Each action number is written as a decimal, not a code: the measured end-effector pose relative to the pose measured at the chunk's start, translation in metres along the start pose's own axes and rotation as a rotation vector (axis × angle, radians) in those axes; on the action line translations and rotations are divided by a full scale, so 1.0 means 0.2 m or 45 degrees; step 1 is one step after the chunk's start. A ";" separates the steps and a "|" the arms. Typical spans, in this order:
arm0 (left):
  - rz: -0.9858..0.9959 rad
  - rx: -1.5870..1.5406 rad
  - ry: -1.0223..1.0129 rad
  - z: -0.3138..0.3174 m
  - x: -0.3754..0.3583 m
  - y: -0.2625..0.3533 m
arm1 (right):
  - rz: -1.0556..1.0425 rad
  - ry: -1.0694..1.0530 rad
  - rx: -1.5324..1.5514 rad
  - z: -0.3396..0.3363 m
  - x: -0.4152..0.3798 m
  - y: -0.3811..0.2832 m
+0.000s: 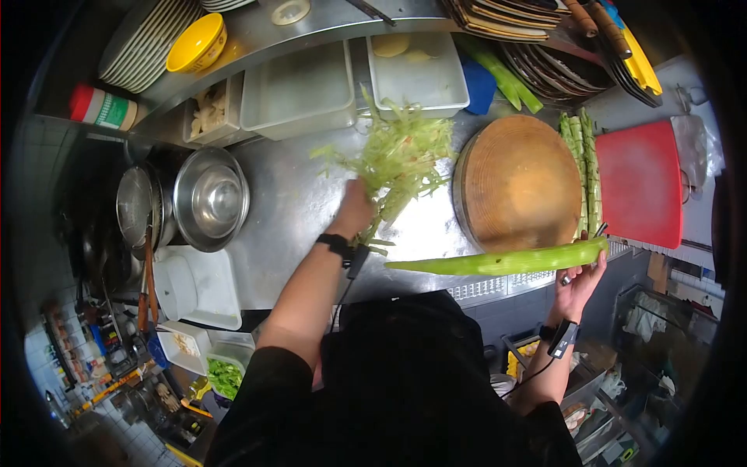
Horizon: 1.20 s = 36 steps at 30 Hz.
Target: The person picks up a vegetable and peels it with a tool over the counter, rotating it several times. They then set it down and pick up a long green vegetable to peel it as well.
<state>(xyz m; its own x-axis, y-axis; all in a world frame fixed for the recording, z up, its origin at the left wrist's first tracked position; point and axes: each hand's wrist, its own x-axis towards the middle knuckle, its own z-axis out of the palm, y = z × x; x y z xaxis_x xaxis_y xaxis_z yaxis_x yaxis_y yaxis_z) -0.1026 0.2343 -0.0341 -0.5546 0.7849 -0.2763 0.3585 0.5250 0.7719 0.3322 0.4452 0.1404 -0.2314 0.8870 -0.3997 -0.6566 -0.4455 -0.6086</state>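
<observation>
My right hand (pixel 582 289) holds a long, peeled, pale green celtuce stem (pixel 490 263) by its thick end, the thin end pointing left. A narrow metal tool (pixel 601 229) shows at the same hand; its kind is partly hidden. My left hand (pixel 356 208) is closed at the near left edge of a loose heap of green peelings (pixel 408 148), with strips around its fingers. The fingertips are hidden. Beside the heap stands a round wooden chopping block (pixel 517 183). Several green stems (pixel 583 156) lie along the block's right side.
A red cutting board (pixel 640 183) lies at the right. White plastic tubs (pixel 296 89) line the back under a shelf with stacked plates (pixel 148 47). Metal bowls (pixel 212 198) and a white tray (pixel 222 292) stand at the left. The steel counter (pixel 292 194) ends before my body.
</observation>
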 end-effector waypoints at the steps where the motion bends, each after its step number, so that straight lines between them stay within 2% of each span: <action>1: 0.130 0.055 -0.060 0.07 0.02 0.09 | -0.013 -0.004 -0.001 0.02 -0.01 -0.02; 3: 0.161 -0.117 -0.275 0.17 0.04 0.20 | -0.053 0.061 -0.044 0.06 -0.03 -0.04; 4: 0.174 -0.118 -0.281 0.16 0.04 0.24 | -0.068 0.061 -0.042 0.05 -0.03 -0.04; 6: 0.194 0.049 -0.431 0.10 0.01 0.30 | -0.047 0.021 -0.089 0.04 0.00 -0.03; 8: 0.378 0.340 -0.283 0.04 -0.01 0.11 | -0.047 -0.030 -0.164 0.14 -0.01 0.04; 9: 0.230 0.496 -0.150 -0.10 -0.10 0.25 | -0.033 -0.038 -0.190 0.16 0.00 0.08; 10: 0.272 0.514 -0.082 -0.25 -0.17 0.32 | -0.005 0.028 -0.187 0.18 0.03 0.14; 11: 0.427 0.467 0.062 -0.34 -0.22 0.28 | 0.020 -0.019 -0.202 0.18 0.05 0.20; 12: 0.307 0.418 0.155 -0.45 -0.29 0.33 | 0.028 -0.025 -0.248 0.23 0.07 0.26; 14: 0.181 0.330 0.181 -0.61 -0.35 0.25 | 0.060 -0.022 -0.339 0.34 0.06 0.39; 15: 0.185 0.331 0.191 -0.67 -0.40 0.23 | 0.080 -0.013 -0.385 0.40 0.06 0.45; 17: -0.160 0.079 0.102 -0.80 -0.51 0.32 | 0.231 -0.127 -0.376 0.48 0.06 0.58; 18: -0.146 0.073 0.110 -0.81 -0.55 0.38 | 0.313 -0.181 -0.376 0.53 0.04 0.64; 21: 0.218 0.092 -0.033 -0.72 -0.67 0.53 | 0.427 -0.268 -0.539 0.70 -0.04 0.88; 22: 0.327 0.152 -0.075 -0.67 -0.69 0.58 | 0.465 -0.372 -0.563 0.77 -0.10 0.94; 24: 0.335 0.118 -0.041 -0.52 -0.69 0.65 | 0.540 -0.389 -0.587 0.88 -0.20 1.11; 26: 0.349 0.089 -0.024 -0.52 -0.70 0.65 | 0.618 -0.449 -0.597 0.91 -0.26 1.26; 28: 0.077 0.115 -0.003 -0.55 -0.71 0.64 | 0.686 -0.523 -0.727 0.94 -0.30 1.34; 29: 0.079 0.114 0.002 -0.55 -0.72 0.60 | 0.683 -0.529 -0.729 0.95 -0.31 1.34; 31: 0.103 0.001 0.093 -0.57 -0.75 0.50 | 0.542 -0.672 -0.935 0.98 -0.35 1.34; 33: 0.064 0.001 0.104 -0.60 -0.77 0.45 | 0.504 -0.663 -1.046 0.94 -0.31 1.32; 36: 0.026 -0.001 0.136 -0.64 -0.77 0.37 | -0.248 -1.073 -1.680 0.86 -0.24 1.26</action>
<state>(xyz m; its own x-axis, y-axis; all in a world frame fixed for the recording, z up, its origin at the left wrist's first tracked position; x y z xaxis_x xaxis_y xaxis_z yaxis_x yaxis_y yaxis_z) -0.0866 0.1099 0.1387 -0.6242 0.7557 -0.1982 0.3700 0.5094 0.7769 0.0541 0.3117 0.1231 -0.8338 0.5506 -0.0401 0.2359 0.2897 -0.9276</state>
